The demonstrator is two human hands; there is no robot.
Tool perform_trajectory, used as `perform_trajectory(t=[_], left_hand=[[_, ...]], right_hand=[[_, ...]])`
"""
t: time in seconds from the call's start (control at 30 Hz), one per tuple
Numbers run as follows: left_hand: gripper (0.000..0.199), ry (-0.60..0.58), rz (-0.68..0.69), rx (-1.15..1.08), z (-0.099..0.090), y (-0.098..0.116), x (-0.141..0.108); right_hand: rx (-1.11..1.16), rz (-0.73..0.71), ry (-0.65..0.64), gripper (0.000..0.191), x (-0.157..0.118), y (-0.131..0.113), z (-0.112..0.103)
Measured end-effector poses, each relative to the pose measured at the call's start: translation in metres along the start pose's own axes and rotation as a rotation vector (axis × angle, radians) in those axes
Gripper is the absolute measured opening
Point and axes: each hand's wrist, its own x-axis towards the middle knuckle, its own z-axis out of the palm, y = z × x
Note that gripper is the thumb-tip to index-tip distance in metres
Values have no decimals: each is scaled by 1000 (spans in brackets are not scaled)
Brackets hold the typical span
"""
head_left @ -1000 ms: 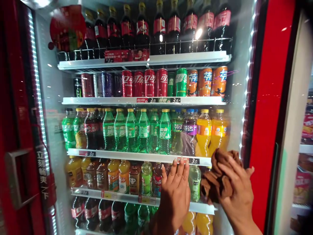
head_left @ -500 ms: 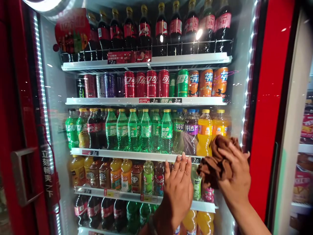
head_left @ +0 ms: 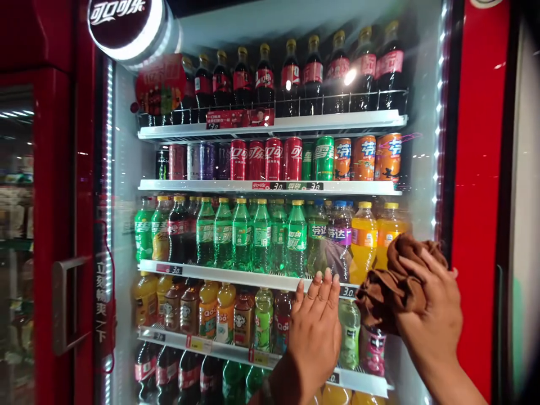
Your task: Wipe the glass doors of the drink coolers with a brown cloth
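Observation:
My left hand [head_left: 314,334] lies flat with its fingers stretched out, palm toward the glass door [head_left: 422,95] of a drinks fridge. It holds nothing. To its right, my right hand [head_left: 434,306] is closed on a bunched brown cloth [head_left: 407,287] in front of the glass near the door's right side. The cloth covers part of the lower orange drink bottles [head_left: 365,239] and the shelf end behind. Whether the left palm presses on the glass is hard to tell.
Behind the glass, shelves hold cola bottles [head_left: 264,76], red cans [head_left: 273,159] and green bottles [head_left: 261,233]. A metal handle [head_left: 63,306] sticks out on the red frame at left. A round lit sign [head_left: 126,25] juts out at the top left. The red right frame [head_left: 478,169] stands beside my right hand.
The view has swung left and up, showing more of the round sign and the handle side. Against the fridge, my right hand with the cloth has shifted slightly right and up. My left hand stays about where it was.

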Motion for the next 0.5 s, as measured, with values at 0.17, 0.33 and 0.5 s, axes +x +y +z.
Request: perform_trajectory(t=[0.17, 0.33, 0.5], left_hand=[[77, -11, -21, -20, 5, 1, 20], [75, -17, -21, 23, 2, -9, 21], [71, -6, -40, 67, 0, -5, 18]], right_hand=[[56, -214, -210, 47, -9, -31, 13], [18, -335, -297, 42, -49, 8, -17], [2, 6, 8, 51, 6, 1, 4]])
